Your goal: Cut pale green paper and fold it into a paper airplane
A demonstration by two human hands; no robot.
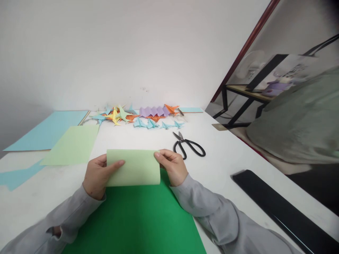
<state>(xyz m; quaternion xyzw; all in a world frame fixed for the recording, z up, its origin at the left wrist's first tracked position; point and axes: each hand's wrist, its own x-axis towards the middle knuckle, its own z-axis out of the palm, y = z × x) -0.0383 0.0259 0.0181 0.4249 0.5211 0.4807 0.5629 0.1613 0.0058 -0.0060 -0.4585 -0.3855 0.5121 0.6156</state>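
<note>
My left hand [97, 175] and my right hand [172, 166] hold a small pale green sheet of paper [134, 168] by its two short ends, thumbs on top. The sheet is lifted a little above a large dark green sheet [137, 222] that lies on the white table in front of me. Both hands are closed in a pinch on the paper's edges. Grey sleeves cover both my forearms.
Black scissors [188, 144] lie just beyond my right hand. A pale green sheet [72, 145] and light blue sheets [49, 129] lie at the left. Several folded paper shapes [140, 115] line the far edge. A black strip [283, 208] lies at the right.
</note>
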